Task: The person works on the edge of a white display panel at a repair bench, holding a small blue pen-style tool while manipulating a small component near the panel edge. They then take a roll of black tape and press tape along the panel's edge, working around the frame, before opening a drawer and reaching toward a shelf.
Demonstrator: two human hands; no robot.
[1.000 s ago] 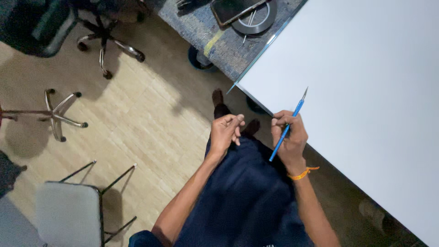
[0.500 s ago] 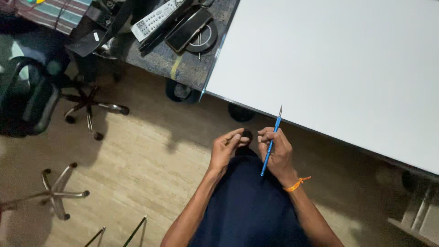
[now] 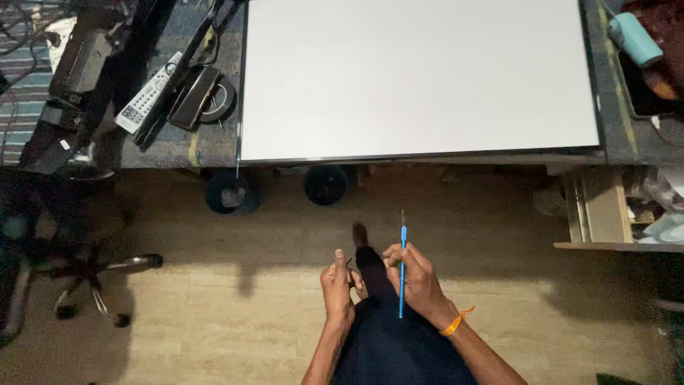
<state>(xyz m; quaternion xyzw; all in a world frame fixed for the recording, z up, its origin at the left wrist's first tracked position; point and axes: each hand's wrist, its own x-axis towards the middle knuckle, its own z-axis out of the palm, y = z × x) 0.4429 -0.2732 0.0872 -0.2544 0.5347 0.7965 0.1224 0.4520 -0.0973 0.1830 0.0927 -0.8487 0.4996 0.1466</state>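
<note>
While the right hand [image 3: 417,281] pinches the blue paintbrush [image 3: 402,265] upright, tip toward 12 o'clock and the white board [image 3: 417,78] on the bench, left hand [image 3: 338,284] fingers close on something small, likely brush preparation.

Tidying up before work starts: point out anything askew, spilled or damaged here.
Nothing looks spilled or broken. The large white rectangular board lies flat and square on the table. The right hand holds a thin blue brush; the left hand pinches something too small to tell. The grey remote control lies slanted among clutter.
</note>
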